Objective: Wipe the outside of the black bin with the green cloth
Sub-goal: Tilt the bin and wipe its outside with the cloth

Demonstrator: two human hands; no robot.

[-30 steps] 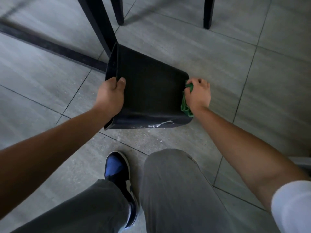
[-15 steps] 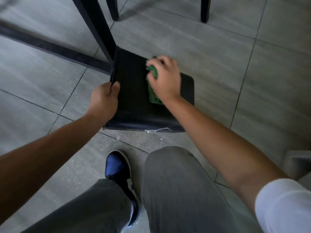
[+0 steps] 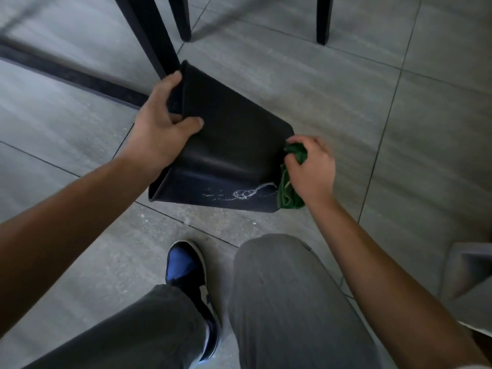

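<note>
The black bin [image 3: 234, 145] lies tipped on its side on the grey tiled floor, its open rim at the left. My left hand [image 3: 162, 129] grips that rim, thumb on the outer wall and fingers inside. My right hand [image 3: 310, 169] holds the bunched green cloth [image 3: 288, 193] against the bin's right end, at the base corner. A foamy wet streak [image 3: 245, 194] runs along the near side wall, just left of the cloth.
Black furniture legs [image 3: 149, 33] stand right behind the bin, with two more [image 3: 323, 20] farther back. My knee [image 3: 279, 275] and a blue and black shoe [image 3: 186, 272] are close in front. A grey object [image 3: 471, 278] sits at the right edge.
My right hand has slid the cloth from the top of the upper wall back down to the bin's right end. My left hand has shifted higher along the rim.
</note>
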